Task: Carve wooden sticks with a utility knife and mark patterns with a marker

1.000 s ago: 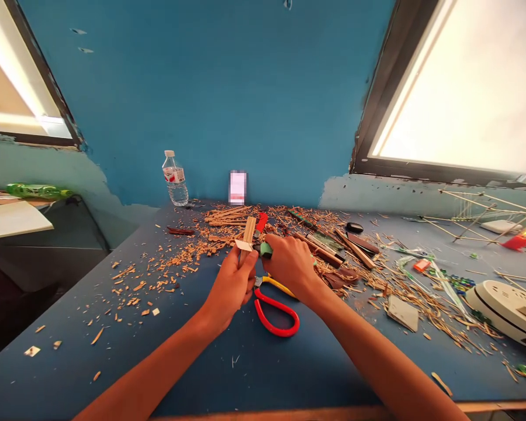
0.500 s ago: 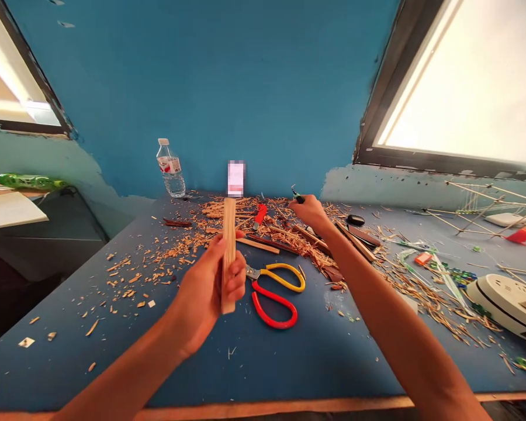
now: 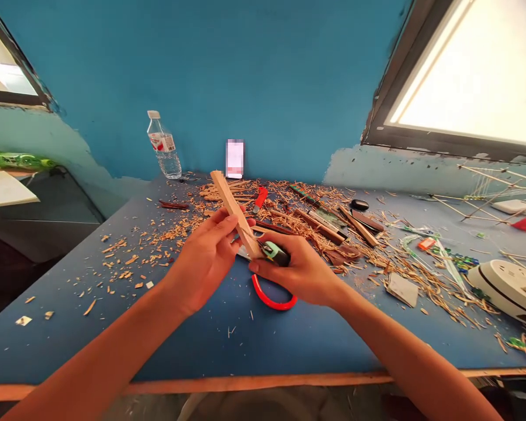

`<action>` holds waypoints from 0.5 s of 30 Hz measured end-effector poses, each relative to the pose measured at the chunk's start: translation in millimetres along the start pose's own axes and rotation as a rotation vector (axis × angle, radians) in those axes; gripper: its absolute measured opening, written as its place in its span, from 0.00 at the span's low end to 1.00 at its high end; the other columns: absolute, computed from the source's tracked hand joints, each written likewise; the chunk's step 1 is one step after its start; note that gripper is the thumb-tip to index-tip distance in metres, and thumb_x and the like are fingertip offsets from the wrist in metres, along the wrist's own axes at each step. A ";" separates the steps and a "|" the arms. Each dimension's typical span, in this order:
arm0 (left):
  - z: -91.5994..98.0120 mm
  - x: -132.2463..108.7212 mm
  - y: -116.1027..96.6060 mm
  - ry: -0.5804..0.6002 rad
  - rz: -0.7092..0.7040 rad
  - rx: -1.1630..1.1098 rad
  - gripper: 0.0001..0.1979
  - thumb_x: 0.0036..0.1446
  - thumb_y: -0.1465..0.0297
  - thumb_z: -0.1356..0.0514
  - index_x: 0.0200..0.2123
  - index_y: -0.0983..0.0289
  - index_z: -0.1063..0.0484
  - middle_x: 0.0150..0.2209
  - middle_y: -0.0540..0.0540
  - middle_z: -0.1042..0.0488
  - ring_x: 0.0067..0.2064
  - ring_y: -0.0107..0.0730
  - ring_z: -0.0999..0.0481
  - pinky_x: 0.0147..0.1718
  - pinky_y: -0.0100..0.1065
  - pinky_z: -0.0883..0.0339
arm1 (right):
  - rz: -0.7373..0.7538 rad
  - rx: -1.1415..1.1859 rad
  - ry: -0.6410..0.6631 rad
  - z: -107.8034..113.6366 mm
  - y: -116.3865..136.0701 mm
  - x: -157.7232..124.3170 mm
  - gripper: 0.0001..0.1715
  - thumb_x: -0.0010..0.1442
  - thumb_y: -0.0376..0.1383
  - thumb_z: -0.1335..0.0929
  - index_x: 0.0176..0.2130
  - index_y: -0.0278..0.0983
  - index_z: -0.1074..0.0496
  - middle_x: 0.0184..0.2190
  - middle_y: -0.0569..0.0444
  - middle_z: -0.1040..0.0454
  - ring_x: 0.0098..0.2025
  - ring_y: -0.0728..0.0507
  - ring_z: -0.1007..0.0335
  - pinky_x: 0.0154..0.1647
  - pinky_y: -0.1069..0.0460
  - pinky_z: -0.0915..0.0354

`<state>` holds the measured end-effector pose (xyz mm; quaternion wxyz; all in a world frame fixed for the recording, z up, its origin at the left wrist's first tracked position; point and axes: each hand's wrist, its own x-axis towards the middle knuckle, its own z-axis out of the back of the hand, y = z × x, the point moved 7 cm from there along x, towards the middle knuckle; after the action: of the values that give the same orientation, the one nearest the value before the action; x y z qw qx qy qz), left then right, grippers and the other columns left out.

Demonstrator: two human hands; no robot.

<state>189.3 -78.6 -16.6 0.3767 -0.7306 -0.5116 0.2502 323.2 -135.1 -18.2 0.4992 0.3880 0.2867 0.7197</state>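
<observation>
My left hand (image 3: 213, 248) grips a flat, pale wooden strip (image 3: 233, 207), tilted with its upper end leaning left. The fingers wrap its middle and lower part. My right hand (image 3: 296, 266) is closed around a compact mint-green and black tool, apparently a tape measure (image 3: 275, 252), held against the strip's lower end. Below the hands lie scissors, with one red handle loop (image 3: 275, 301) showing; the rest is mostly hidden by the hands. Behind them a red-handled cutter (image 3: 260, 199) rests among wood shavings (image 3: 228, 190).
A water bottle (image 3: 164, 146) and a lit phone (image 3: 235, 158) stand by the wall. Dark and pale wood pieces (image 3: 357, 225), a black mouse-like object (image 3: 359, 204) and a white square piece (image 3: 402, 289) lie to the right. A cream power-socket unit (image 3: 508, 280) is at the right edge.
My right hand has come back from the rear of the table with the tape measure to the strip. The strip has gone from upright to tilted left. The view has shifted slightly.
</observation>
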 end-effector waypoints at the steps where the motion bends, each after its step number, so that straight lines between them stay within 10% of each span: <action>1: 2.5 -0.9 -4.9 0.019 -0.016 -0.001 0.04 0.61 0.74 0.38 0.36 0.65 0.21 0.39 0.56 0.22 0.47 0.36 0.22 0.46 0.33 0.24 | 0.010 -0.017 -0.016 4.8 -2.3 -0.2 0.09 0.64 0.41 0.28 0.41 0.38 0.25 0.24 0.62 0.36 0.24 0.51 0.47 0.24 0.55 0.49; 5: 20.1 -7.8 -19.4 0.085 0.087 0.020 0.12 0.58 0.65 0.40 0.32 0.65 0.19 0.41 0.61 0.21 0.45 0.47 0.21 0.44 0.44 0.20 | 0.114 -0.132 -0.044 35.9 -4.9 -0.6 0.11 0.63 0.39 0.28 0.46 0.39 0.23 0.34 0.57 0.25 0.31 0.49 0.35 0.31 0.54 0.42; 9: 25.7 -26.2 -5.2 0.283 0.406 0.346 0.21 0.59 0.56 0.35 0.49 0.65 0.19 0.49 0.66 0.23 0.47 0.53 0.22 0.33 0.43 0.18 | 0.227 -0.242 0.052 56.2 11.3 -0.2 0.12 0.63 0.37 0.27 0.48 0.43 0.21 0.44 0.55 0.20 0.42 0.44 0.27 0.43 0.51 0.37; 15: 10.1 -46.6 12.6 0.377 0.497 0.585 0.17 0.60 0.57 0.33 0.48 0.60 0.26 0.24 0.45 0.45 0.22 0.20 0.52 0.16 0.19 0.56 | 0.341 -0.438 0.006 58.9 38.0 2.3 0.28 0.60 0.28 0.30 0.58 0.44 0.27 0.54 0.52 0.23 0.52 0.42 0.27 0.50 0.50 0.35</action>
<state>172.4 -121.7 -33.6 0.5830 -0.7271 -0.1496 0.3302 353.6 -144.2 44.4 0.4419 0.3114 0.0561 0.8394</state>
